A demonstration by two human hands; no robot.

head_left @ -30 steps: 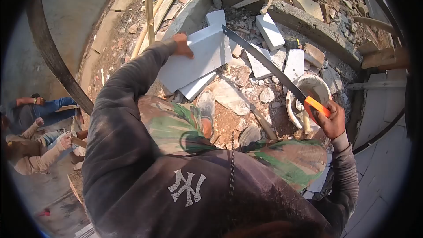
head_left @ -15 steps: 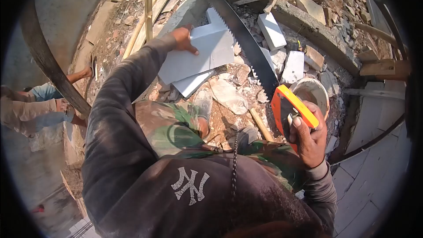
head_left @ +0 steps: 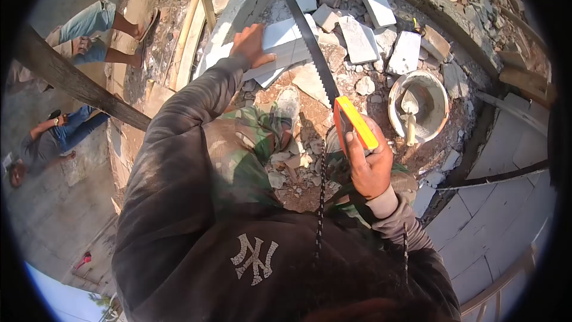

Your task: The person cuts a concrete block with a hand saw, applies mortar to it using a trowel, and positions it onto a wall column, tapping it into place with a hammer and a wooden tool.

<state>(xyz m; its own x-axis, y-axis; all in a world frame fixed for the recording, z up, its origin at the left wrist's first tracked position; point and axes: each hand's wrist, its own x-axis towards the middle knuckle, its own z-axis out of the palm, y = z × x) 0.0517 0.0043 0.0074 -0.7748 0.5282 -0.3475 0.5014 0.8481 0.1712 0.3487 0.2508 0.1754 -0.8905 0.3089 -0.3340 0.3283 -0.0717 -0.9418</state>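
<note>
Block (head_left: 287, 53) amid rubble (head_left: 300, 163), grasped from above by the left hand (head_left: 252, 46); saw (head_left: 322, 62) clenched in the right hand (head_left: 373, 164), crossing the block's end, contact hard to tell. Keep block pinned, strokes straight, left hand clear.

Saw (head_left: 320, 65) left of bucket (head_left: 433, 106)

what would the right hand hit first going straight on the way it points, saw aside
Probably the right end of the white block under the left hand, though depth along that line is unclear.
</note>
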